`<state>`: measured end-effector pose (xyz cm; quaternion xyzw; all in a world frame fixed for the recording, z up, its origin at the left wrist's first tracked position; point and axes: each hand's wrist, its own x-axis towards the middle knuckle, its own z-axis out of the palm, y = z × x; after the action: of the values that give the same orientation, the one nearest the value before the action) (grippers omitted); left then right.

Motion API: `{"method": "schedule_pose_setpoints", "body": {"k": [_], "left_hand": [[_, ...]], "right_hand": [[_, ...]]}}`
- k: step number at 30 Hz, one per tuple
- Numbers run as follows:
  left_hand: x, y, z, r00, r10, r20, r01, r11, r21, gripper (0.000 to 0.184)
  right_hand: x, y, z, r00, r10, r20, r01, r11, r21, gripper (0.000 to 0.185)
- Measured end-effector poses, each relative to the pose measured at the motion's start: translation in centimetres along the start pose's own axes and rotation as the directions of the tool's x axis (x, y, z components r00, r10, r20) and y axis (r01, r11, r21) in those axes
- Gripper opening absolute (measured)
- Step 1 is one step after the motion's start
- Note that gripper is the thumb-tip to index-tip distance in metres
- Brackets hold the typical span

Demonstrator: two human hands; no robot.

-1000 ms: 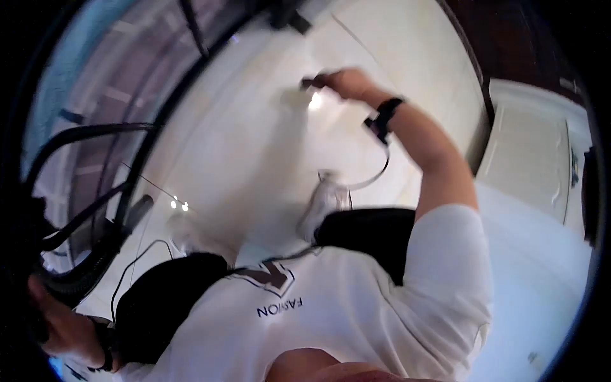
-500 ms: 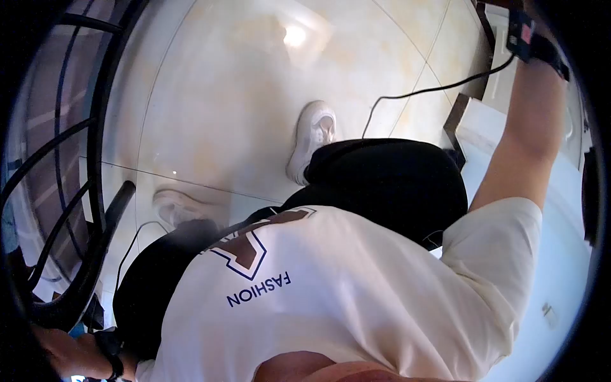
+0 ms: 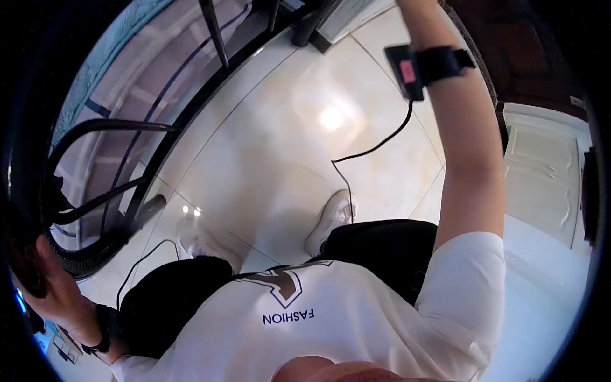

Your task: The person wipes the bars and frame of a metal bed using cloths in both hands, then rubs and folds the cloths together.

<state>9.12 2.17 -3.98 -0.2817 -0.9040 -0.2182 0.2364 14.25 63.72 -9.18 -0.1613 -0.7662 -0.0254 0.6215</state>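
My left hand (image 3: 60, 296) is at the lower left, its thumb against a dark rounded part of the black metal bed frame (image 3: 95, 254). It looks closed around that part, though its fingers are mostly lost in the dark edge of the view. A black band (image 3: 108, 328) circles the left wrist. My right arm stretches forward at the upper right. The back of my right hand (image 3: 420, 16) is cut off by the top edge, with its fingers out of view. Its wrist wears a black strap with a small box (image 3: 405, 71), from which a black cable (image 3: 382, 146) hangs.
Purple-grey patterned bedding (image 3: 127, 121) and a light-blue quilted layer (image 3: 95, 70) lie behind the bars. Glossy tiles (image 3: 273, 140) cover the floor around my white shoes (image 3: 332, 219). White cabinet doors (image 3: 541, 172) stand at the right, near a dark brown panel (image 3: 515, 51).
The view has shifted, bringing more of the bed and floor into sight. My right forearm has moved inward and forward. My left hand appears higher, against the frame.
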Motion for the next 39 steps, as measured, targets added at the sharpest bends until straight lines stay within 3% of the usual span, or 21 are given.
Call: {"method": "schedule_pose_setpoints", "body": {"k": [1,2,4,6,7,10,13,15,17,20,22,24,26,29,31,32,33,34,36,37,39], "left_hand": [[0.0,0.0,0.1,1.0,0.023,0.0,-0.023,0.999,0.028,0.037],[0.0,0.0,0.2,0.999,0.045,0.0,-0.045,0.997,0.055,0.035],[0.0,0.7,0.2,0.998,0.059,-0.018,-0.057,0.993,0.107,0.041],[0.0,0.9,0.0,0.996,0.081,-0.024,-0.077,0.984,0.16,0.046],[0.1,1.1,0.1,0.994,0.112,-0.018,-0.109,0.989,0.095,0.047],[-0.3,1.3,0.2,0.998,-0.058,-0.019,0.059,0.996,0.063,0.052],[0.3,1.6,0.4,0.999,0.033,-0.01,-0.034,0.996,-0.08,0.054],[0.5,1.9,0.4,0.998,0.049,0.036,-0.045,0.996,-0.082,0.055],[0.9,2.0,0.9,0.996,0.084,0.029,-0.081,0.991,-0.104,0.056],[1.2,2.8,1.3,0.997,0.083,0.01,-0.08,0.985,-0.15,0.057],[1.2,2.8,0.8,0.998,0.055,0.017,-0.051,0.983,-0.175,0.057],[1.1,2.1,-0.1,0.985,0.131,0.114,-0.133,0.991,0.015,0.064],[0.8,1.7,-0.1,0.979,0.141,0.146,-0.153,0.985,0.073,0.065],[0.6,1.6,0.1,0.981,0.13,0.146,-0.141,0.987,0.071,0.063],[1.1,1.6,0.0,0.983,0.136,0.127,-0.146,0.987,0.073,0.063],[1.4,1.8,-0.1,0.976,0.157,0.15,-0.168,0.984,0.062,0.063],[1.7,2.1,-0.1,0.968,0.177,0.176,-0.188,0.981,0.048,0.063],[2.0,2.3,0.0,0.959,0.197,0.202,-0.208,0.978,0.031,0.063],[2.7,3.0,0.2,0.943,0.23,0.238,-0.238,0.971,0.004,0.063],[2.9,3.4,0.2,0.938,0.242,0.248,-0.249,0.969,-0.006,0.063],[2.9,3.7,0.2,0.938,0.233,0.258,-0.238,0.971,-0.009,0.064]], "right_hand": [[-2.4,-1.2,-0.6,0.988,0.026,0.151,-0.021,0.999,-0.037,0.024],[-4.3,-2.8,-1.3,0.846,0.319,0.428,-0.396,0.912,0.104,0.023],[-8.7,-4.6,-1.1,0.828,0.398,0.395,-0.518,0.813,0.266,0.03],[-12.7,-3.1,-0.4,0.809,0.41,0.421,-0.472,0.881,0.048,0.042],[-12.9,-4.2,-0.6,0.695,0.509,0.508,-0.594,0.805,0.006,0.048],[-15.8,-4.5,0.2,0.639,0.339,0.691,-0.494,0.869,0.03,0.024],[-19.7,-7.4,0.5,0.608,0.157,0.778,-0.489,0.846,0.211,0.03],[-20.3,-7.8,0.4,0.713,0.11,0.692,-0.381,0.89,0.25,0.034],[-19.5,-5.4,0.3,0.589,-0.088,0.803,-0.1,0.978,0.181,0.037],[-17.7,-2.2,1.2,0.516,-0.078,0.853,0.167,0.986,-0.011,0.036],[-17.1,-1.9,1.7,0.457,0.013,0.89,0.179,0.978,-0.106,0.035],[-18.9,-2.2,2.6,0.614,0.11,0.782,0.012,0.989,-0.149,0.036],[-20.6,-4.6,1.2,0.529,0.082,0.844,0.035,0.992,-0.119,0.032],[-20.7,-6.1,-0.9,0.662,-0.085,0.744,-0.07,0.982,0.174,0.03],[-18.3,-4.3,-1.2,0.568,-0.131,0.813,-0.073,0.975,0.209,0.029],[-14.2,-6.0,-2.3,0.204,0.312,0.928,-0.637,0.762,-0.117,0.028],[-15.4,-4.2,-1.5,0.673,0.26,0.692,-0.477,0.868,0.138,0.029],[-12.9,-5.0,-1.7,0.795,0.33,0.508,-0.505,0.824,0.256,0.027],[-7.6,-6.8,-1.6,0.931,0.343,0.127,-0.363,0.823,0.437,0.025],[-5.0,-6.7,-0.9,0.92,0.368,0.132,-0.356,0.647,0.674,0.023],[-1.4,-8.3,-0.4,0.937,0.303,0.175,-0.336,0.638,0.693,0.026]]}}
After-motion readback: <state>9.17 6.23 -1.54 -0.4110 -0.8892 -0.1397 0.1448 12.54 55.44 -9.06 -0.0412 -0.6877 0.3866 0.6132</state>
